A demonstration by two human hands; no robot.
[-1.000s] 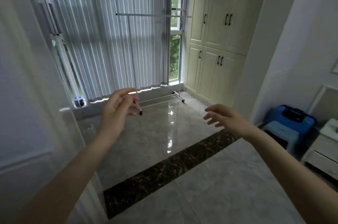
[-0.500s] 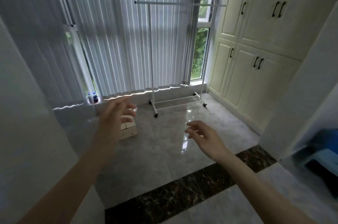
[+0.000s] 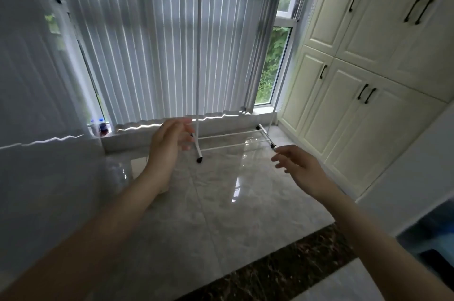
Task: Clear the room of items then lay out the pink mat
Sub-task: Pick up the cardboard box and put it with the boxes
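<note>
A white clothes rack [image 3: 199, 59] on black wheels stands bare on the marble floor in front of the window blinds. My left hand [image 3: 168, 144] is raised just left of the rack's near post, fingers loosely spread and holding nothing. My right hand [image 3: 298, 165] reaches forward on the right, near the rack's right foot, fingers relaxed and empty. A small pale box on the floor is mostly hidden behind my left forearm. No pink mat is in view.
Two small bottles [image 3: 100, 126] stand on the window ledge at the left. Cream cupboards [image 3: 356, 74] line the right wall. A dark stone strip [image 3: 282, 273] crosses the floor at the doorway. Something blue [image 3: 439, 239] sits at the right edge behind the wall.
The view has moved forward into the room, so the rack looks closer and larger. Both hands stay raised and empty. The small box is now covered by my left forearm.
</note>
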